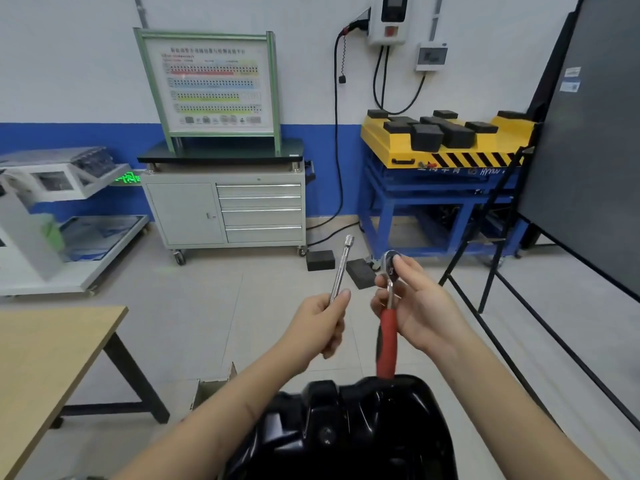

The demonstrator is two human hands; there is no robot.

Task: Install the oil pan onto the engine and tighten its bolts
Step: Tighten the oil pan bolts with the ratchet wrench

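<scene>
Oil pan (346,431) cut by bottom edge below grips; extension bar (341,268) lower end hidden inside left hand (322,323); board text unreadable.

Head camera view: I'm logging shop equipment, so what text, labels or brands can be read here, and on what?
"HYXN", partly legible and uncertain, on the blue frame under the yellow lift table.
Heading and rows on the white training board: Chinese characters, too blurred to read.
Green glowing sign by the left machine: unreadable.
Stickers on the dark panel: too small.
Wall charger screen: nothing legible.
Ratchet and extension bar: no markings visible.
</scene>
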